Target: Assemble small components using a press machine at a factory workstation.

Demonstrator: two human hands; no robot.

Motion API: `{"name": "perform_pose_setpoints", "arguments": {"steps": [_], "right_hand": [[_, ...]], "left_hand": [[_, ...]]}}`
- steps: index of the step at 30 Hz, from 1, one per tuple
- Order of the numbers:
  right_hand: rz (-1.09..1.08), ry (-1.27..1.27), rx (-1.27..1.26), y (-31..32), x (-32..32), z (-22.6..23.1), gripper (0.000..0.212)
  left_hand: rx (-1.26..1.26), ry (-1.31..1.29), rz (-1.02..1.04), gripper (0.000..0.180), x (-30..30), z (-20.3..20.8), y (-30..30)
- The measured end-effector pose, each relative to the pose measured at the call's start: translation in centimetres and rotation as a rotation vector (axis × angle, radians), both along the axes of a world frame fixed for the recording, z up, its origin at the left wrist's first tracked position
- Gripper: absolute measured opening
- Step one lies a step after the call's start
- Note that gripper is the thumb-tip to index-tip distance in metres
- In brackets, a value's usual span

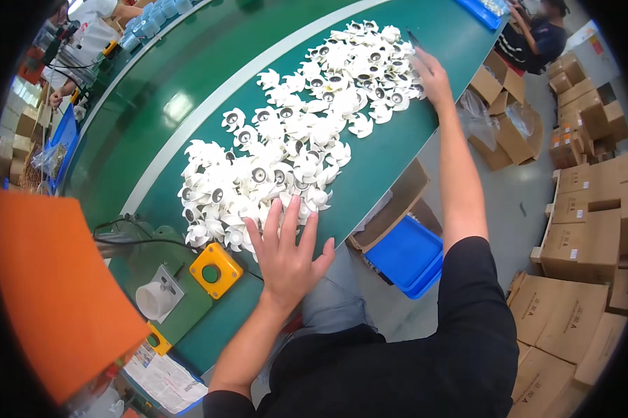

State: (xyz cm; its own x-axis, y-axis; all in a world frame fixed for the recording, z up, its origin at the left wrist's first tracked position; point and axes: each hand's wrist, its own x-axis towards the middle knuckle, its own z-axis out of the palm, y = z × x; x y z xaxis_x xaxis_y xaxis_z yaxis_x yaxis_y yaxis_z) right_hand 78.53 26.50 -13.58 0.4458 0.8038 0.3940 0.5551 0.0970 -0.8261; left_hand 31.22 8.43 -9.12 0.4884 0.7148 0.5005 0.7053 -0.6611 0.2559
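A wide heap of white plastic fan impellers (345,104), many with dark ring-shaped hubs, lies spread over the green table (377,157). My left hand (286,261) rests at the heap's near edge, fingers spread and fingertips touching the closest impellers. At the far right end of the heap, my right hand (432,78) lies along its side with fingers stretched out, against the outer impellers. Just beyond those fingers is a thin dark stick-like thing (412,36), its kind unclear. Neither hand appears to grip anything.
A yellow box with a green button (215,272) stands left of my left hand, near a white cylinder (155,299). An orange panel (59,292) fills the left side. Blue trays (406,254) sit below the table edge. Cardboard cartons (582,237) are stacked at right; other people work farther off.
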Motion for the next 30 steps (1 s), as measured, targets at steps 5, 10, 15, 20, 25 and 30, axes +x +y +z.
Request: {"name": "perform_pose_setpoints", "arguments": {"steps": [5, 10, 15, 20, 25, 30], "right_hand": [[0.189, 0.09, -0.04, 0.4, -3.9, 1.3, 0.043], [0.205, 0.126, -0.051, -1.7, -8.3, 2.0, 0.034], [0.172, 0.099, 0.083, -4.4, -14.6, 0.9, 0.03], [-0.011, 0.015, 0.102, -6.7, -20.8, 1.7, 0.031], [-0.183, 0.065, 0.128, -7.8, -25.2, 1.5, 0.033], [-0.232, 0.131, 0.159, -9.4, -28.1, 1.5, 0.027]], "left_hand": [[-0.022, 0.029, 0.009, 0.047, 0.3, 0.4, 0.0], [-0.036, 0.013, 0.003, 0.047, 0.7, 0.4, 0.3], [-0.029, -0.006, -0.008, 0.047, 0.5, 0.5, 0.2], [-0.002, -0.029, -0.019, 0.048, 0.5, 0.5, 0.0], [0.013, 0.009, -0.029, 0.052, 0.7, 0.4, -0.2], [0.034, 0.03, -0.002, 0.055, 0.7, 0.1, -0.5]]}}
